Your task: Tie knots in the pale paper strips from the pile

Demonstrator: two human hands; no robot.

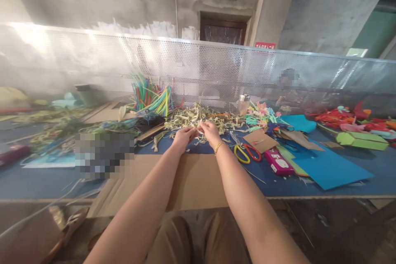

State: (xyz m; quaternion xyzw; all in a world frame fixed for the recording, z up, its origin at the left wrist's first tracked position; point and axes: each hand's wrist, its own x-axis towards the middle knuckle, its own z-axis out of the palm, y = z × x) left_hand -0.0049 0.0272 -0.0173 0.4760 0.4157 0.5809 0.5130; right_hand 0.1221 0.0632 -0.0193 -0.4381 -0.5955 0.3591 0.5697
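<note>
My left hand (183, 137) and my right hand (210, 133) meet over the middle of the table, fingertips pinched close together. Something small and pale shows at the fingertips, too small to make out. Directly behind them lies a heap of pale yellow-green curled strips (198, 112). Under my forearms a flat sheet of brown cardboard (199, 181) reaches over the table's front edge. Right of my right wrist, which wears a gold bracelet, are yellow handles (241, 154) and red-orange handles (253, 152), apparently scissors.
A bundle of coloured stems (151, 95) stands back left. To the right are a magenta box (278, 162), blue sheets (332, 169), a green folded piece (361, 140) and red pieces (335, 115). A perforated metal screen (185, 62) runs behind the table.
</note>
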